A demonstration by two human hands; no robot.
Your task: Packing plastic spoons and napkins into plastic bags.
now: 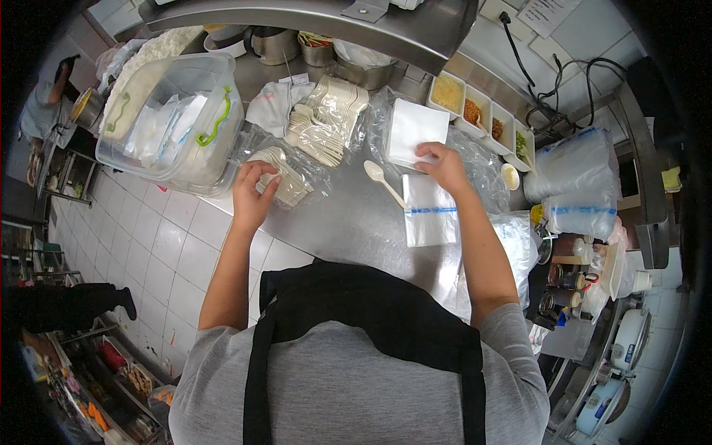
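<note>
My left hand [254, 191] is at a pile of pale disposable cutlery [288, 176] in a clear bag, its thumb and fingers curled on the near end. My right hand [443, 166] pinches the lower right edge of a stack of white paper napkins [412, 127]. Just below the napkins lies a stack of small clear plastic sleeves [432, 222] with a blue stripe. A single pale spoon [380, 176] rests on the steel counter [334, 230], its handle end reaching the sleeves. More bagged cutlery [326, 122] lies beyond my left hand.
A clear plastic bin [226, 144] with green handles stands at the left edge. White tubs of chopped food [472, 111] line the back right, near bundles of plastic bags [575, 178]. A steel shelf [319, 16] overhangs the back. Another person [46, 100] is at far left.
</note>
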